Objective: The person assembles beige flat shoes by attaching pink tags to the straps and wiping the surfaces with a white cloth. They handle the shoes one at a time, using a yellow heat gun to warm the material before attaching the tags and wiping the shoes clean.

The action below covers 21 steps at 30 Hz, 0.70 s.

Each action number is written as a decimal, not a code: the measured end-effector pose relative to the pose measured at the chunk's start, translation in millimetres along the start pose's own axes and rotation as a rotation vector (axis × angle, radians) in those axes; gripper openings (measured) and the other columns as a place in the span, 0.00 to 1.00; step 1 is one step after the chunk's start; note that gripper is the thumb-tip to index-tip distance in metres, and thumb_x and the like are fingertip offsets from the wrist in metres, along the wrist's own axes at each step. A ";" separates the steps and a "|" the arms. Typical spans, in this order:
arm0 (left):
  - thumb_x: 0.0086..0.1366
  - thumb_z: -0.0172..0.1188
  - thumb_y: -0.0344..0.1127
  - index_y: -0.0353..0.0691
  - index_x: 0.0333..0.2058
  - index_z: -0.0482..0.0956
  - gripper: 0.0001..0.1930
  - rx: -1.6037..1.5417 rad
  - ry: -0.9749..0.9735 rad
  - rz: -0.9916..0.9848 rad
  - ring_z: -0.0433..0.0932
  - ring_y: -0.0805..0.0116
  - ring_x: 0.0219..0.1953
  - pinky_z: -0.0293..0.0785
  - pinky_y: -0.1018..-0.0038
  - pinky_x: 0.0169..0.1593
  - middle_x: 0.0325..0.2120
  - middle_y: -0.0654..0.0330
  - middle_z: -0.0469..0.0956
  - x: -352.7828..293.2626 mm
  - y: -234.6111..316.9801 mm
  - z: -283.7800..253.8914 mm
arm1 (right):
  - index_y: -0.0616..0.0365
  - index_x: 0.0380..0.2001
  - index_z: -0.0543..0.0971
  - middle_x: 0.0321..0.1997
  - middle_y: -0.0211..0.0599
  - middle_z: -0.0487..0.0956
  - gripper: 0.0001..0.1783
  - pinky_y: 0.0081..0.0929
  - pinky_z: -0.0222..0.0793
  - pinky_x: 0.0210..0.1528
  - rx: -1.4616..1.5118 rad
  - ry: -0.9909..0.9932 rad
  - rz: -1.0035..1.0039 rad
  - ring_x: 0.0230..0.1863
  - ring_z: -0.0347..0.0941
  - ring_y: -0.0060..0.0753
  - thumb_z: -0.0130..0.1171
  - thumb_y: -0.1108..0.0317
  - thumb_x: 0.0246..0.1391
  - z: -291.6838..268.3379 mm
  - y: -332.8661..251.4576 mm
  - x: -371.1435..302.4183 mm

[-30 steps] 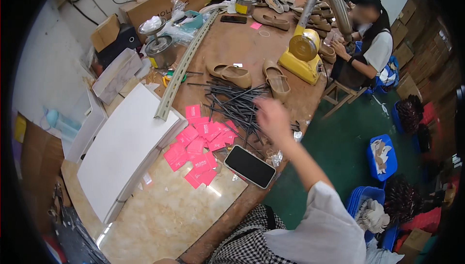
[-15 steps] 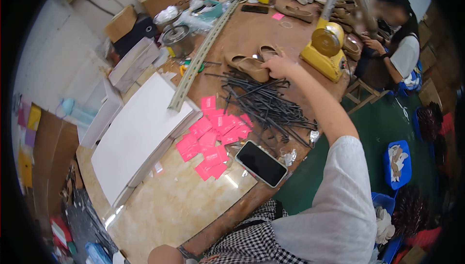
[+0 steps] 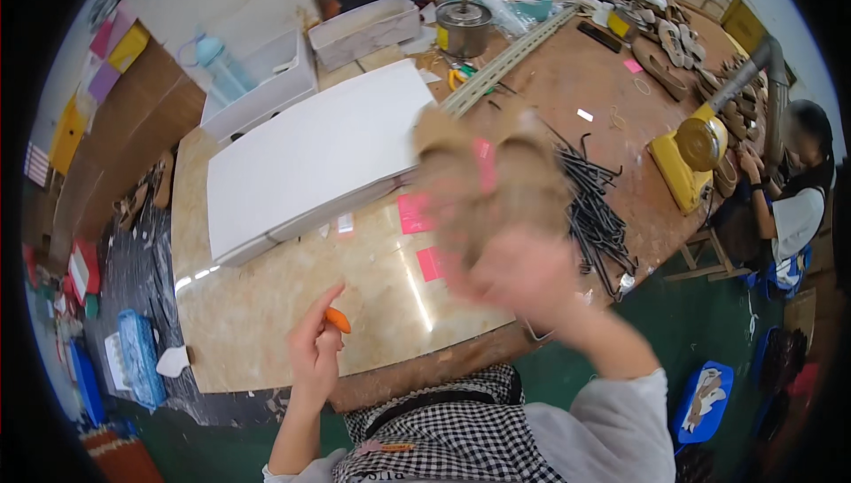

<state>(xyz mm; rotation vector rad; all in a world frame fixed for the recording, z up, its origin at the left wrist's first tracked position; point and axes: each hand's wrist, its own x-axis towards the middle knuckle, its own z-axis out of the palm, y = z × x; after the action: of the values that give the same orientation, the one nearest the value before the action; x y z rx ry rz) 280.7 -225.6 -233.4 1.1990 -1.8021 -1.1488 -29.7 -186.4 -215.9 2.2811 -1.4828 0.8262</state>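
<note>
My right hand (image 3: 519,275), smeared by motion, grips a pair of tan flat shoes (image 3: 443,164) over the pink cards (image 3: 413,214). Its fingertips are blurred, and the shoes hide most of the cards. Over the front of the marbled tabletop, my left hand (image 3: 314,354) has its index finger stretched out and the other fingers partly curled. A smooth orange piece (image 3: 338,320), seemingly a rubber fingertip cover, shows at one of its fingers. A heap of thin black sticks with bent ends (image 3: 598,208) lies right of the shoes.
A thick white paper stack (image 3: 319,155) lies left, beside a slotted metal bar (image 3: 514,58). White bins (image 3: 368,31) and a metal pot (image 3: 464,29) stand behind. A yellow machine (image 3: 687,155) stands right, near a seated co-worker (image 3: 798,190). More shoes (image 3: 683,44) crowd the far right.
My right hand has lifted the tan shoes from beside the black sticks and brought them nearer. My left hand has risen into view over the table. The whole view has turned left.
</note>
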 end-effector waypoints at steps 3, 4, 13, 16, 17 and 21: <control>0.62 0.51 0.32 0.35 0.66 0.60 0.32 0.182 0.044 -0.190 0.70 0.69 0.23 0.68 0.73 0.30 0.22 0.56 0.74 -22.7 -53.6 -13.3 | 0.44 0.23 0.73 0.29 0.24 0.70 0.14 0.24 0.69 0.29 0.327 -0.217 -0.125 0.33 0.71 0.26 0.64 0.50 0.48 71.9 -100.7 -24.0; 0.62 0.56 0.33 0.35 0.68 0.54 0.37 0.297 0.036 -0.290 0.71 0.66 0.24 0.70 0.71 0.31 0.21 0.56 0.73 -32.0 -65.6 -19.0 | 0.45 0.25 0.73 0.30 0.25 0.69 0.15 0.24 0.70 0.30 0.435 -0.280 -0.162 0.34 0.71 0.26 0.63 0.50 0.49 94.7 -124.9 -29.5; 0.61 0.59 0.26 0.38 0.68 0.57 0.36 -0.006 0.194 -0.321 0.72 0.73 0.25 0.72 0.76 0.32 0.42 0.51 0.81 -85.7 -129.1 -25.6 | 0.53 0.38 0.82 0.36 0.38 0.82 0.09 0.42 0.73 0.42 0.402 -0.105 0.381 0.41 0.77 0.44 0.59 0.72 0.53 141.0 -54.5 3.1; 0.62 0.59 0.27 0.39 0.68 0.57 0.36 -0.052 0.180 -0.329 0.74 0.73 0.25 0.73 0.76 0.32 0.41 0.53 0.81 -72.9 -126.3 -22.4 | 0.58 0.34 0.82 0.35 0.44 0.80 0.08 0.42 0.72 0.46 0.138 -0.077 0.406 0.41 0.74 0.48 0.62 0.69 0.49 164.7 -0.3 26.0; 0.61 0.60 0.28 0.39 0.66 0.60 0.34 0.016 0.207 -0.323 0.75 0.71 0.26 0.74 0.75 0.33 0.39 0.53 0.81 -67.9 -117.2 -24.5 | 0.58 0.34 0.82 0.33 0.44 0.80 0.08 0.43 0.71 0.43 0.060 -0.093 0.396 0.38 0.74 0.47 0.62 0.68 0.50 174.4 4.3 25.3; 0.59 0.64 0.30 0.39 0.54 0.75 0.23 0.346 0.317 0.039 0.79 0.63 0.32 0.76 0.71 0.36 0.36 0.53 0.80 -58.6 -87.4 -30.3 | 0.59 0.34 0.83 0.30 0.42 0.80 0.08 0.42 0.72 0.39 -0.006 -0.165 0.424 0.34 0.76 0.46 0.62 0.67 0.52 188.7 14.5 21.6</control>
<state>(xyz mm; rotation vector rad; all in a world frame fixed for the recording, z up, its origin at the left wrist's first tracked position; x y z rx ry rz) 357.0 -196.1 -306.1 1.4426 -1.8086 -0.5946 20.8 -308.8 -352.8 2.1005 -2.0844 0.7476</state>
